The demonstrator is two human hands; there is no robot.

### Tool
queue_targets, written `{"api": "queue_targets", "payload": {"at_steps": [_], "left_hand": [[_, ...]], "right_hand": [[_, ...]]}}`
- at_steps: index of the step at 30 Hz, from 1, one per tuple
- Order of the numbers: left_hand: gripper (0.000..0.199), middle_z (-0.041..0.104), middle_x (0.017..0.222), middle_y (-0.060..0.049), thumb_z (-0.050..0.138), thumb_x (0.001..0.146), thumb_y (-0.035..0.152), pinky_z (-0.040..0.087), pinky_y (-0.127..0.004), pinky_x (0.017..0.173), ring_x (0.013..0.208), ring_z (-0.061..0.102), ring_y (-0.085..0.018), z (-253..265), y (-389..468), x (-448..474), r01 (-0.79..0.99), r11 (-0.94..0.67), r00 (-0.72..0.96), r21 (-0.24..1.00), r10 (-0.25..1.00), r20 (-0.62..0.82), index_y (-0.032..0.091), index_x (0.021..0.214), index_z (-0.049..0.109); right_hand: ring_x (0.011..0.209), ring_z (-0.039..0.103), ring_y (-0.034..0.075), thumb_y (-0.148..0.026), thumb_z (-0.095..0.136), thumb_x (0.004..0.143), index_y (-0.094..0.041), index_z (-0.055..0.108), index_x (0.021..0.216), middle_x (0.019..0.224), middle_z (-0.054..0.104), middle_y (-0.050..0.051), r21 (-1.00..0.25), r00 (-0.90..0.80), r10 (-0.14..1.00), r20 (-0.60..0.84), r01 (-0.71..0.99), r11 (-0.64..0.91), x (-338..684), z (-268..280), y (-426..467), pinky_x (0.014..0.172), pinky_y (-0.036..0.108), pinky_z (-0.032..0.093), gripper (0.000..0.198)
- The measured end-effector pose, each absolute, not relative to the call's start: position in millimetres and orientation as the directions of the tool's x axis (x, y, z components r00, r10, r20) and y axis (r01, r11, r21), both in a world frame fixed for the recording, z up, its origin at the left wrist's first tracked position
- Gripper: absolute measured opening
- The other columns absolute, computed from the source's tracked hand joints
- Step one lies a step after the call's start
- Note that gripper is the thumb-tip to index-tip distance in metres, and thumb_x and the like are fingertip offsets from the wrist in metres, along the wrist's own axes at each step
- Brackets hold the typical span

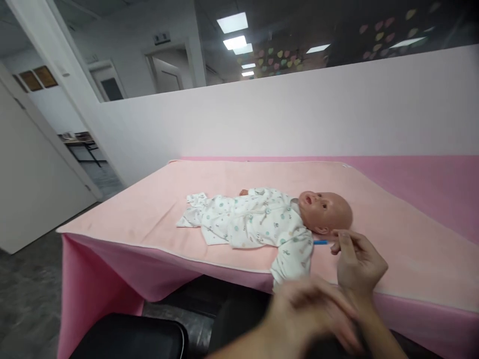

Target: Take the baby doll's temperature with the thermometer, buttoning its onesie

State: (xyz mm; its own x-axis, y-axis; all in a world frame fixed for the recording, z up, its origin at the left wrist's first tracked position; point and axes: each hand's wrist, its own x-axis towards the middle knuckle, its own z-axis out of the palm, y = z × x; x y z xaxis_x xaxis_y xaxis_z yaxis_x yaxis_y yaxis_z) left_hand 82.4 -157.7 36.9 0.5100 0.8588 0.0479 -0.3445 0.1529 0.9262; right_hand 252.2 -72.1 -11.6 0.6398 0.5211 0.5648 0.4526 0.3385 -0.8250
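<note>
A baby doll (254,219) in white patterned clothes lies on its back on a pink blanket (157,214), its bare head (329,212) towards the right. My right hand (359,262) is closed in a pinch beside the doll's head, close to the ear. What its fingertips hold, if anything, is too small to make out. Just left of those fingertips a thin blue stick-like thing (321,242) shows by the doll's shoulder; I cannot tell if the hand holds it. Smeared by motion, my left hand (307,311) is below the doll's sleeve, in front of the table edge.
The blanket covers a table draped in a deeper pink cloth (441,184). Behind it stands a white wall (299,119) with dark glass (329,30) above. A black chair seat (130,336) is at the lower left. A white door (33,164) stands at the far left.
</note>
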Motion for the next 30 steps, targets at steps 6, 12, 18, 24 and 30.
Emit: {"api": "queue_targets", "payload": {"at_steps": [6, 12, 18, 24, 30], "left_hand": [[0.013, 0.059, 0.075, -0.002, 0.046, 0.082, 0.024, 0.042, -0.03, 0.072, 0.075, 0.054, -0.016, 52.2, -11.6, 56.9, 0.322, -0.613, -0.009, 0.721, 0.76, 0.65, 0.019, 0.079, 0.058], [0.018, 0.062, 0.082, -0.003, 0.04, 0.085, 0.021, 0.037, -0.033, 0.074, 0.079, 0.052, -0.018, 14.5, 27.7, 54.5, 0.713, -0.643, 0.25, 0.279, 0.605, 0.756, 0.02, 0.082, 0.058], [0.017, 0.062, 0.078, -0.002, 0.042, 0.086, 0.023, 0.036, -0.032, 0.073, 0.075, 0.051, -0.017, 4.6, 22.3, 52.6, 0.749, -0.621, 0.211, 0.231, 0.554, 0.806, 0.019, 0.08, 0.057], [0.017, 0.062, 0.078, -0.002, 0.042, 0.086, 0.022, 0.036, -0.031, 0.071, 0.074, 0.051, -0.016, 4.9, 23.3, 51.8, 0.752, -0.62, 0.202, 0.224, 0.54, 0.817, 0.019, 0.08, 0.057], [0.016, 0.062, 0.078, -0.002, 0.042, 0.086, 0.022, 0.036, -0.031, 0.072, 0.075, 0.051, -0.016, 4.9, 23.2, 51.7, 0.749, -0.621, 0.203, 0.231, 0.547, 0.812, 0.019, 0.08, 0.057]], "right_hand": [[0.072, 0.059, 0.022, -0.033, 0.045, 0.08, -0.016, 0.065, 0.083, 0.079, 0.066, 0.008, -0.475, 0.344, 0.763, 0.547, 0.878, -0.055, 331.8, -44.0, -75.5, 0.064, 0.032, 0.043, 0.027], [0.09, 0.052, 0.024, -0.021, 0.038, 0.083, -0.015, 0.061, 0.102, 0.1, 0.064, 0.009, -0.191, 0.024, 0.871, 0.491, 0.978, 0.081, 333.2, -42.3, -64.0, 0.08, 0.036, 0.04, 0.031], [0.085, 0.051, 0.024, -0.02, 0.037, 0.083, -0.016, 0.059, 0.102, 0.086, 0.058, 0.01, -0.129, 0.022, 0.876, 0.483, 0.991, 0.046, 335.5, -44.8, -60.0, 0.074, 0.034, 0.04, 0.028], [0.091, 0.049, 0.024, -0.023, 0.041, 0.08, -0.015, 0.055, 0.092, 0.097, 0.054, 0.012, -0.276, 0.095, 0.812, 0.575, 0.958, 0.083, 340.8, -57.7, -57.2, 0.08, 0.036, 0.04, 0.02], [0.095, 0.05, 0.024, -0.025, 0.044, 0.076, -0.016, 0.049, 0.108, 0.107, 0.058, 0.01, -0.388, 0.152, 0.84, 0.522, 0.919, 0.075, 346.6, -61.3, -54.2, 0.085, 0.039, 0.039, 0.033]]}}
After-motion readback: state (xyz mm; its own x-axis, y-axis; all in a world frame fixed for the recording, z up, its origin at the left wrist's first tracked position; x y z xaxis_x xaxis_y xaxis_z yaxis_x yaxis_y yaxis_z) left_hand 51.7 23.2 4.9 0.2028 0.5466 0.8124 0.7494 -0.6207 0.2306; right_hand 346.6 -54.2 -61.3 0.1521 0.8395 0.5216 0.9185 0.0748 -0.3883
